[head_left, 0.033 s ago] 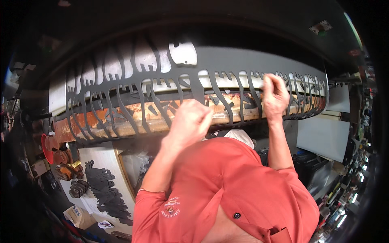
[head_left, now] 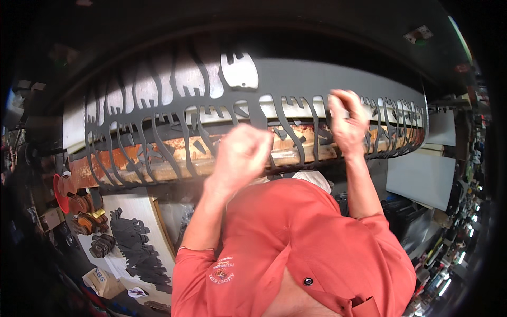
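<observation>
A broad dark grey sheet (head_left: pixel 338 79), cut through with rows of toothed openings and thin curving strips, spreads across the bench in front of me. Over its near edge, slightly left of the middle, my left hand (head_left: pixel 240 150) is curled into a fist. What that fist holds, if anything, is hidden. Farther right, my right hand (head_left: pixel 349 124) is held over the strips with thumb and fingers bent inward; blur hides whether a strip lies between them. Small dark offcuts (head_left: pixel 199 146) show through the openings, beneath the sheet.
A dark overhang (head_left: pixel 253 31) runs along the far side. Under the sheet lie a white board (head_left: pixel 74 124) and a worn wooden edge (head_left: pixel 82 166). At lower left, dark cut pieces (head_left: pixel 138 248) are stacked beside brown rolls (head_left: pixel 82 206). A pale panel (head_left: pixel 422 177) stands at right.
Both hands have shifted a little to the left over the sheet, the right one also slightly farther away. The sheet stays nearly where it was.
</observation>
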The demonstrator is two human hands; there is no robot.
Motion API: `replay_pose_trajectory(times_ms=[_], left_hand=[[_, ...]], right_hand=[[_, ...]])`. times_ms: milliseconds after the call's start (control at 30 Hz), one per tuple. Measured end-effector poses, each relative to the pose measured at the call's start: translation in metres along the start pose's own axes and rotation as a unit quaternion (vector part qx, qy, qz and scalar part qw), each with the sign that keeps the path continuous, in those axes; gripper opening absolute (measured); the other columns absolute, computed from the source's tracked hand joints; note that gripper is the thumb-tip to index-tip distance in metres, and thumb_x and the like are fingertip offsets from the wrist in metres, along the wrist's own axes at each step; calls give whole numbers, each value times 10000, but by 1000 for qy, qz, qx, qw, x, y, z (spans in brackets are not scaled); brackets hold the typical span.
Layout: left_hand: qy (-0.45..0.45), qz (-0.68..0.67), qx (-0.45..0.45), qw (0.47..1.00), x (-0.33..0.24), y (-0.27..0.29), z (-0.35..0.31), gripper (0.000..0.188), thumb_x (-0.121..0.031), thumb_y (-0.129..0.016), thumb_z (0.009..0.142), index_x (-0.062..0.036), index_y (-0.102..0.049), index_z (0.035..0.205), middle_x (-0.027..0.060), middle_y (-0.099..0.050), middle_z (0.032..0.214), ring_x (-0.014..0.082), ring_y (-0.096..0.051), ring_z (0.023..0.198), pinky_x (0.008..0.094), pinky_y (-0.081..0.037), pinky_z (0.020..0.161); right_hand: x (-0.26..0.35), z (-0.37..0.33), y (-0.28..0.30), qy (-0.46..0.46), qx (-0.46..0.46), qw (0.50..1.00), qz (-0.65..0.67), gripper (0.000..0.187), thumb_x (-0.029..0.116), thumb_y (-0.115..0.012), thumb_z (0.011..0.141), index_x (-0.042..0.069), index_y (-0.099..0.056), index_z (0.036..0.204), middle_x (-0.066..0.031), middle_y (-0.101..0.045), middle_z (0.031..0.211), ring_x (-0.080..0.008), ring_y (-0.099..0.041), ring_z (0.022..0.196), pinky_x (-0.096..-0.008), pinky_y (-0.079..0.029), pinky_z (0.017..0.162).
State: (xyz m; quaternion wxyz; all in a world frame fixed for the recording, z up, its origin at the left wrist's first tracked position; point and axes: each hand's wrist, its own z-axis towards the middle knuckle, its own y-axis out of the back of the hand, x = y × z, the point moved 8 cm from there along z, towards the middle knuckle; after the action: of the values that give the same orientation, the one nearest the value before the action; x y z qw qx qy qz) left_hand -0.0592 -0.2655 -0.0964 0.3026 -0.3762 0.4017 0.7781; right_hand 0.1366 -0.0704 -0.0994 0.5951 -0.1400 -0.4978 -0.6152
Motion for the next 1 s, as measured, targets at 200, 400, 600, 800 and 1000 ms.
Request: replay_pose_trajectory(times_ms=[200,400,600,800,1000], left_hand=[[104,47,-125,986,64,62,12,392,33,-540,1018,27,-662,1390,235,-738,1283,346,-731,1171,405,-561,1042],[3,210,-84,974,75,41,-2,434,21,-599,993,-31,-655,1420,201,-731,1311,361,-677,1276,481,-497,1125],[-34,255,-91,962,68,38,2,366,-12,-701,949,-42,-700,1313,165,-770,1223,369,-709,1214,492,-525,1068],[-38,261,-102,959,70,34,2,367,19,-709,924,-44,-708,1285,155,-774,1192,364,-706,1215,492,-524,1073],[-33,246,-92,964,71,35,2,365,20,-693,931,-29,-700,1293,164,-768,1203,377,-694,1236,494,-505,1100]], right_hand=[[81,-16,-157,167,222,961,-11,623,267,-858,858,54,-637,1400,-264,-564,1450,-448,-557,1355,-507,-510,1118],[76,-25,-192,161,176,971,-9,596,233,-834,813,36,-685,1356,-265,-563,1469,-500,-507,1389,-546,-471,1155],[57,12,-168,-59,238,954,174,622,188,-857,775,23,-710,1356,-191,-638,1442,-271,-626,1333,-385,-511,1124],[37,63,-152,-191,356,885,232,599,179,-849,843,32,-693,1403,-49,-778,1014,-73,-701,881,-205,-518,734],[12,96,-154,-308,375,725,489,615,45,-766,847,-116,-579,1410,-264,-655,1437,-345,-600,1391,-407,-446,1214]])
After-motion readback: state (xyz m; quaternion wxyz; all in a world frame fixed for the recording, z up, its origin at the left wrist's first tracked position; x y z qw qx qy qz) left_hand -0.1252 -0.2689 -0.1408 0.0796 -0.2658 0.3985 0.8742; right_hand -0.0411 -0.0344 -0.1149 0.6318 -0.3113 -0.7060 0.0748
